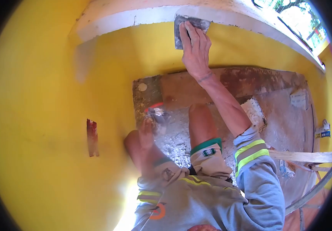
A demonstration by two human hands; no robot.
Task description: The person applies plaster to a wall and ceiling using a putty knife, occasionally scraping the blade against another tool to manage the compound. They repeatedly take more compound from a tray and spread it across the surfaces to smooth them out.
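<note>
Right hand [195, 48] high on yellow painted wall [38, 115], fingers laid flat over flat grey metal scraper blade [178, 23], pinning it to the wall; thumb side hidden. Blade sits at the wall's top edge, its top touching the underside of the white plastered ledge [142, 15].

Judged best practice here:
- Keep pressure even across all the fingers, blade at a shallow tilt, else likely gouging of the yellow coat.
- Run the top edge parallel to the ledge line and avoid digging a corner into the white.
- Arm near full stretch, so probably better to shift weight closer than to overreach.

Left hand [146, 133] low and blurred, beside a small red-rimmed object [155, 109] by the platform's left edge. Cannot tell whether clenched or released, nor what the object is.

Around:
- Rusty brown platform [250, 79] underfoot, butted against the wall, strewn with grey rubble [177, 142].
- White chipped block [255, 111] mid-platform, close to the right forearm.
- Red-brown slot [92, 137] in the wall, left of the platform.
- Pale wooden plank [308, 156] at the right edge.

In the way: rubble and block make poor footing, and the ledge overhang limits upward travel.
</note>
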